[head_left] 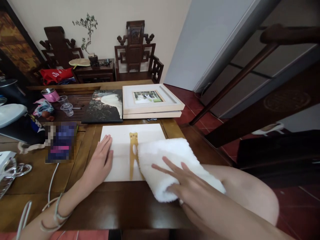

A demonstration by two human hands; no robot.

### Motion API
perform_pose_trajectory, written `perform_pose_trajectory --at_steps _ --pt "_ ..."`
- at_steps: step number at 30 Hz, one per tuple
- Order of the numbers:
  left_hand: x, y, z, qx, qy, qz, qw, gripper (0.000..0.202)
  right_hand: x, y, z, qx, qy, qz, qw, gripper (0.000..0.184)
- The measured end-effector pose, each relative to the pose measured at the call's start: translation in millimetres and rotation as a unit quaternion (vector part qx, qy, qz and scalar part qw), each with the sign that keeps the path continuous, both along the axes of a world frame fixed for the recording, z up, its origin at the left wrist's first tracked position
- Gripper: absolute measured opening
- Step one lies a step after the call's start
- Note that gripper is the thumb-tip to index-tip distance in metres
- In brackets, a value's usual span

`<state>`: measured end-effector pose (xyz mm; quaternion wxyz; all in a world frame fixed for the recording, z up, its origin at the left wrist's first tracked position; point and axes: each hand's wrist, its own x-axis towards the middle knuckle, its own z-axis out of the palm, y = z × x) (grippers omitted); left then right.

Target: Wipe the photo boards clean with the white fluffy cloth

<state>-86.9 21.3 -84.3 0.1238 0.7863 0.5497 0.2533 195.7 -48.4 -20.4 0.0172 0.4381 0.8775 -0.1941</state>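
A flat white board (120, 156) with a long yellow animal-like figure (133, 150) on it lies on the wooden table in front of me. My left hand (101, 158) rests on the board's left side, fingers stretched out and holding nothing. A folded, fluffy white cloth (165, 150) covers the lower right part of the board and hangs past its edge. Over that cloth is my right hand (185, 181), gripping its near edge with some fingers spread on top; its underside is hidden.
Behind the board lie a dark photo panel (105, 103) and stacked pale picture frames (152, 100). To the left are a phone-like pixelated item (61, 143) with a white cable (51, 180), a pink mug (50, 95) and clear cups (67, 108). A wooden chair (235, 83) stands at right.
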Motion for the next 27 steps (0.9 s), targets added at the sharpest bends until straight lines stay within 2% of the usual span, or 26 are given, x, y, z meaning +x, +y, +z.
perform_pose_trajectory --at_steps 2,8,11,14,20,22,24,27 --pt "0 0 0.5 -0.001 0.003 -0.001 1.0 0.047 -2 19 4.3 0.002 -0.007 -0.006 1.0 0.056" --pt "-2 1 -0.6 0.009 0.005 -0.006 1.0 0.046 -9 103 10.2 0.032 -0.018 -0.01 0.999 0.051" --pt "-3 1 -2.2 0.014 0.006 -0.008 1.0 0.046 -8 123 8.6 0.049 -0.006 0.004 0.999 0.05" --pt "-3 1 -2.2 0.014 0.01 -0.008 1.0 0.047 -5 111 7.5 0.046 -0.002 0.001 0.999 0.052" --pt "-1 0 -0.4 0.008 0.023 -0.003 1.0 0.047 8 23 8.0 0.005 0.022 0.019 1.0 0.053" --pt "-1 0 -0.6 0.006 0.024 -0.003 1.0 0.047 12 3 10.8 -0.001 0.031 0.03 0.999 0.05" --pt "-1 1 -1.0 0.005 0.025 -0.004 1.0 0.047 14 0 15.0 -0.011 0.024 0.021 0.999 0.048" --pt "-1 1 -1.6 0.004 0.027 -0.003 1.0 0.047 11 29 20.9 -0.014 0.004 -0.005 1.0 0.05"
